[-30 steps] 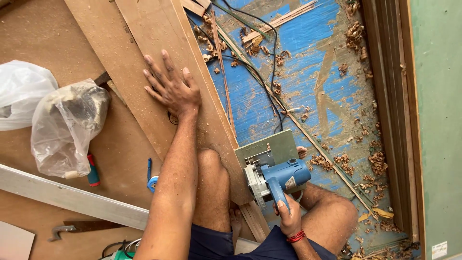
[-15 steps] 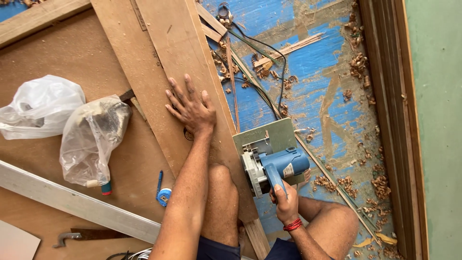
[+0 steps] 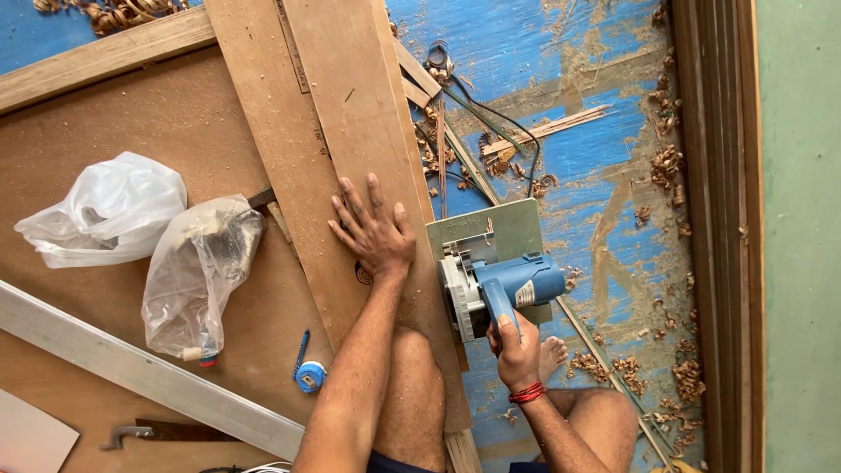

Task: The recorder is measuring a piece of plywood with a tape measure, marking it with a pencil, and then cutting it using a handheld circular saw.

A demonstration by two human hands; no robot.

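While two crinkled clear plastic bags (image 3: 140,245) lie far left on brown hardboard, my left hand (image 3: 375,229) presses flat, fingers spread, on a long smooth wooden plank (image 3: 350,114). Just right, my right hand (image 3: 515,350) grips the blue circular saw (image 3: 495,280) by its handle, over the plank's edge.

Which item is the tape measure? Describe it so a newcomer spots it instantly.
Start at the long grey metal straightedge crossing the brown hardboard sheet at lower left. Just above its right end, left of the left hand's forearm, lies a small round blue tape measure with a blue strap. It alone is round and blue there; the two plastic bags nearby are pale and crumpled.
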